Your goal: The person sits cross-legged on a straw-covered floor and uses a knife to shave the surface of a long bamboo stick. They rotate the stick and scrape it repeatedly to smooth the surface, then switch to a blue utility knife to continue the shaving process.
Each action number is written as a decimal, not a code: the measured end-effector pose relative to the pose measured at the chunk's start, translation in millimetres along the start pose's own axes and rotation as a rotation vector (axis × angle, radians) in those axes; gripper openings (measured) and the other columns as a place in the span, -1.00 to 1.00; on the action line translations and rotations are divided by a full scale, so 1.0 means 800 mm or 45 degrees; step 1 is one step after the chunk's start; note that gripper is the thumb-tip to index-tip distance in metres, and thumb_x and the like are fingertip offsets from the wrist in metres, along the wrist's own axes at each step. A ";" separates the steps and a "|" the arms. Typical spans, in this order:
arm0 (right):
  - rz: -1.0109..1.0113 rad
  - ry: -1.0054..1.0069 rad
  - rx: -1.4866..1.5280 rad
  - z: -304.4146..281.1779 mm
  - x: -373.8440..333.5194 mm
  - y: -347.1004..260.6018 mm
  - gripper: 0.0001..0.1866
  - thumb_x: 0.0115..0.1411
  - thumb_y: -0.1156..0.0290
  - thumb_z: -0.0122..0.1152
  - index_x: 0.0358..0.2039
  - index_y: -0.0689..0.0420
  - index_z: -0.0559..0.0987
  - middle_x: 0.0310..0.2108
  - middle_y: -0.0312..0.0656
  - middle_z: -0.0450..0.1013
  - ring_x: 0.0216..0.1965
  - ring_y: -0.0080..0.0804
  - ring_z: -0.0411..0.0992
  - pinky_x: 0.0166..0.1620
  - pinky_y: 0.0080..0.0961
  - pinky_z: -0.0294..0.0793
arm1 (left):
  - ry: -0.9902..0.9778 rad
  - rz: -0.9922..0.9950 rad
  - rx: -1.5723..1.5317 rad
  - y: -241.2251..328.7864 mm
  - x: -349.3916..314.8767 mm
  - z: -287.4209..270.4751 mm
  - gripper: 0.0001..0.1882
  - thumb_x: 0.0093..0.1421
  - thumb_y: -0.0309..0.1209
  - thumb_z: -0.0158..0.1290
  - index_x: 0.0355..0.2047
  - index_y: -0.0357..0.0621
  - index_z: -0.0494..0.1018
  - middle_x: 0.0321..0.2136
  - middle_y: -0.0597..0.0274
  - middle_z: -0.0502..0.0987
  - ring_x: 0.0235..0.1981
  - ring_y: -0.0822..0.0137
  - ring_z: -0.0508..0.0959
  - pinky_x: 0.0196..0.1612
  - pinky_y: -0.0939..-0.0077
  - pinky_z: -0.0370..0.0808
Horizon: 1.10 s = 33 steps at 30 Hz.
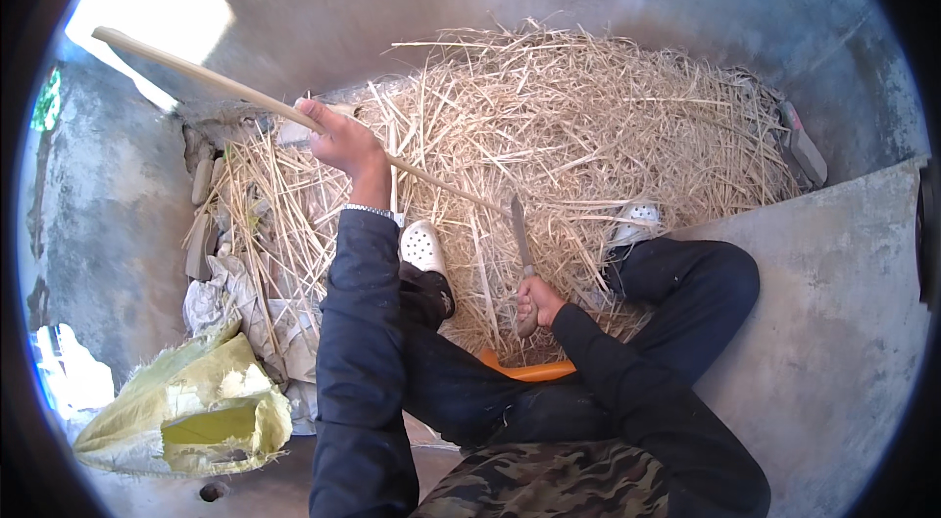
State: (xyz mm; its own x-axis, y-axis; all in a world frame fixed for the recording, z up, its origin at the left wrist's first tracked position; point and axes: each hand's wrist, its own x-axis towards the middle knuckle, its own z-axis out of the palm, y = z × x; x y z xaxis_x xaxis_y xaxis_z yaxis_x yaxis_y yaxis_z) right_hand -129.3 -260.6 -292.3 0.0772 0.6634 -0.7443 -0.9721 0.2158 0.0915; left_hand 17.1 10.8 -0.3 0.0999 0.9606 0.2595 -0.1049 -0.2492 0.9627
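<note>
A long, pale, slender wooden stick [206,75] is held slantwise above a heap of dry golden straw [608,126], its lower end met, or nearly met, by a narrow grey-bladed knife [521,234]; contact cannot be confirmed. Trimming or shaving of the stick appears to be in hand; for the next stroke, a steady stick and a controlled blade angle would be called for. The stick is gripped by the left hand's [345,143] curled fingers; the knife's handle is enclosed in the right hand's [539,305] tight fist.

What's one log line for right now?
left hand: holding long stick; right hand: gripping knife; stick's lower end: near knife; ahead: straw pile
</note>
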 end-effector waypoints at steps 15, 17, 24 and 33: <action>-1.145 0.387 -1.670 0.091 -0.039 0.014 -0.79 -0.09 0.40 0.12 -0.54 0.32 0.46 -0.67 0.03 0.37 -0.58 -0.14 0.42 -0.46 -0.26 0.36 | -0.166 0.047 -0.126 0.012 -0.005 0.003 -0.35 0.25 0.24 -0.22 -0.73 -0.01 0.08 -0.76 0.46 0.11 -0.72 0.55 0.15 -0.65 0.52 0.13; -1.130 0.433 -1.722 0.081 -0.036 0.013 -0.76 -0.09 0.37 0.14 -0.52 0.33 0.47 -0.64 0.09 0.40 -0.53 -0.07 0.45 -0.40 -0.23 0.38 | -0.140 0.047 -0.122 0.008 0.001 0.004 -0.36 0.26 0.22 -0.23 -0.73 -0.02 0.10 -0.76 0.45 0.12 -0.72 0.54 0.16 -0.64 0.50 0.14; -0.406 0.665 -1.123 -0.020 0.039 -0.006 -0.74 -0.01 0.36 0.10 -0.64 0.32 0.39 -0.67 -0.03 0.41 -0.60 -0.23 0.42 -0.46 -0.27 0.38 | -0.049 0.067 -0.086 -0.011 0.012 0.006 -0.37 0.26 0.22 -0.21 -0.69 -0.03 0.12 -0.79 0.47 0.05 -0.77 0.51 0.12 -0.70 0.52 0.11; -1.435 0.394 -1.578 0.101 -0.044 -0.004 -0.83 -0.06 0.44 0.13 -0.55 0.29 0.42 -0.69 -0.03 0.37 -0.64 -0.15 0.37 -0.49 -0.31 0.33 | -0.127 0.036 -0.099 -0.003 0.004 -0.008 -0.39 0.27 0.18 -0.19 -0.56 -0.15 0.20 -0.67 0.39 0.18 -0.67 0.52 0.20 -0.62 0.57 0.22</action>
State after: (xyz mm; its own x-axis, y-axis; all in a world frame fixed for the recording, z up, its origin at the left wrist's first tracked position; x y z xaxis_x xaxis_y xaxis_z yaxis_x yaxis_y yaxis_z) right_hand -111.1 -226.7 -212.7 0.8999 0.3972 -0.1801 -0.0586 -0.2990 -0.9525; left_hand 11.2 15.4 -2.4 0.1935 0.9352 0.2967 -0.1848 -0.2622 0.9471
